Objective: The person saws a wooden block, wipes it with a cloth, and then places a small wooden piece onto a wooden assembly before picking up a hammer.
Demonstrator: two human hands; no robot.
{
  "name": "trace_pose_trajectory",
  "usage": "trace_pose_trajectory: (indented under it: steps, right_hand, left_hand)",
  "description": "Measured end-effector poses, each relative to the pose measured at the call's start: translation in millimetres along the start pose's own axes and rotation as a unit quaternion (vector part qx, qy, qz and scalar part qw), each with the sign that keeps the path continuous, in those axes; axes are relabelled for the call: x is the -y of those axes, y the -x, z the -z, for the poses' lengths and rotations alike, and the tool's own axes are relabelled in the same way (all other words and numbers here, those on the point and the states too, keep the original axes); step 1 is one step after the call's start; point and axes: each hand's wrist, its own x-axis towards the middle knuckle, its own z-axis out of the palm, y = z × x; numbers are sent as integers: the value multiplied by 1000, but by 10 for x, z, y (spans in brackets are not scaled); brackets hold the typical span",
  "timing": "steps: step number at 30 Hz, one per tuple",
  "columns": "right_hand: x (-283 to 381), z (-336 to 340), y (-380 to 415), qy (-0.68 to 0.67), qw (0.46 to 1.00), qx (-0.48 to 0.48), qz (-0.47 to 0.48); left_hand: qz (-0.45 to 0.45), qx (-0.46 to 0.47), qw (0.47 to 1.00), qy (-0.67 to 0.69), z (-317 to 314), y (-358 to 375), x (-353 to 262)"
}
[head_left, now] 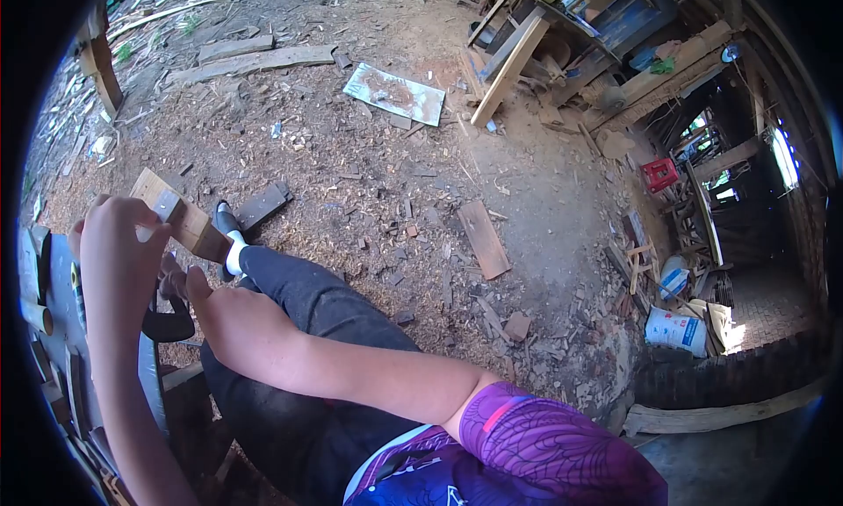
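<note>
My left hand (118, 234) is up at the left, with thumb and forefinger pinched together beside a small grey piece (167, 206). That piece lies against a pale wooden board (189, 220), which slants down to a darker end near my shoe. Below it, my right hand (206, 299) has its fingers curled in, and what they grip, if anything, is hidden. Just under those fingers is a black curved part (169, 325), whose kind I cannot make out. A dark bench surface (66, 304) lies left of both hands.
Wood chips and scraps cover the ground. A loose brown plank (483, 240) and a whitish panel (395, 93) lie on it. Timber and a workbench (623, 32) fill the top right. To the right are a red crate (659, 175) and a white sack (676, 331).
</note>
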Motion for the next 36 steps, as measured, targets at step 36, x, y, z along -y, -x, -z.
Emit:
trace_pose_trajectory:
  steps: [36]
  right_hand:
    - [28,-20,185,29,999,-20,-36]
  left_hand:
    - [14,-24,997,71,-268,32,328]
